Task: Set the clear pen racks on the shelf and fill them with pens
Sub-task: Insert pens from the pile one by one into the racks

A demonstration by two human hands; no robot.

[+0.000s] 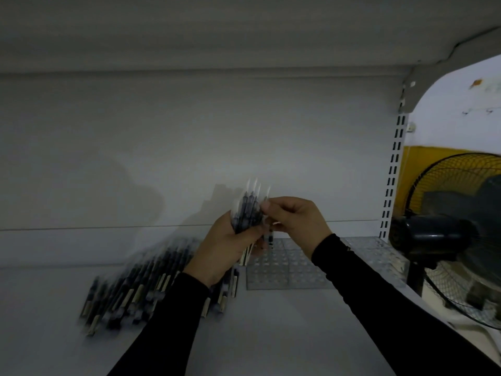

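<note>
At centre frame, slightly low, I have my left hand [230, 241] wrapped around a bundle of pens [248, 213], fingers closed on it so the capped tips fan upward. I judge it is held upright like that so single pens can be drawn off the top. My right hand [294, 217] meets the bundle from the right, thumb and forefinger pinched together on what looks like one pen at the bundle's edge; blur keeps me from being sure it is only one.

Just below and to the right of the hands, two clear pen racks [287, 270] lie flat on the shelf [271, 335], one beside the other toward the right edge. Their grid of holes looks empty as far as I can tell, so filling has barely begun, I would say. Holding the bundle right over the nearer rack keeps each drop short.

Lower left of the frame, a loose pile of pens [141, 286] lies on the shelf, smeared by motion, partly hidden behind my left sleeve [168, 321]. It sits near the rack's left side without covering the holes.

Far right, beyond the slotted upright [393, 169], a black fan [461, 234] stands outside the shelf, well clear of my reach. Overhead the upper shelf limits how high I can lift.
</note>
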